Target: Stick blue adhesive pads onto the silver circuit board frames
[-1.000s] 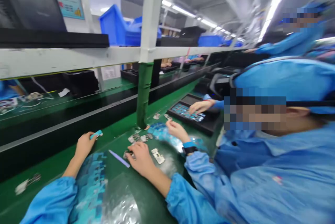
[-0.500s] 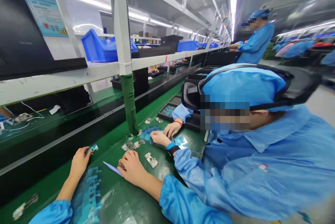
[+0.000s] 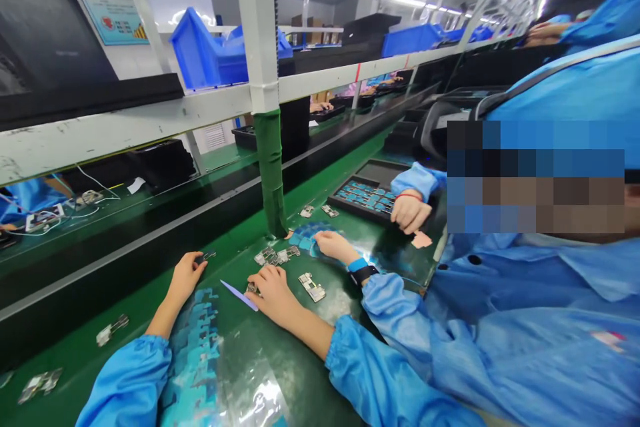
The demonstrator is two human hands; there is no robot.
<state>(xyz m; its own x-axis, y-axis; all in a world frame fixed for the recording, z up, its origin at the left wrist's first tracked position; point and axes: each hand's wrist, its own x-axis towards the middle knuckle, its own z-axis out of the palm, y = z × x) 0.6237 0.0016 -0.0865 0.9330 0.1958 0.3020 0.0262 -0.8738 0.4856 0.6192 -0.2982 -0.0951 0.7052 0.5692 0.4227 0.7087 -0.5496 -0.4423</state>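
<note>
My left hand rests on the green bench near the belt's edge and pinches a small dark metal part at its fingertips. My right hand lies closed on the bench, pressing a small metal part under its fingers, with a thin lavender strip sticking out to the left. Between my forearms lies a clear sheet of blue stickers. Another metal part lies just right of my right hand.
A co-worker in blue sits close on my right, with one hand on a blue sheet and the other by a black tray of blue parts. Loose metal parts lie near a green post. The black belt runs behind.
The piece in my left hand showed a blue cover before and now looks bare and dark. The co-worker's far hand has moved off the tray towards its near corner. My view has shifted.
</note>
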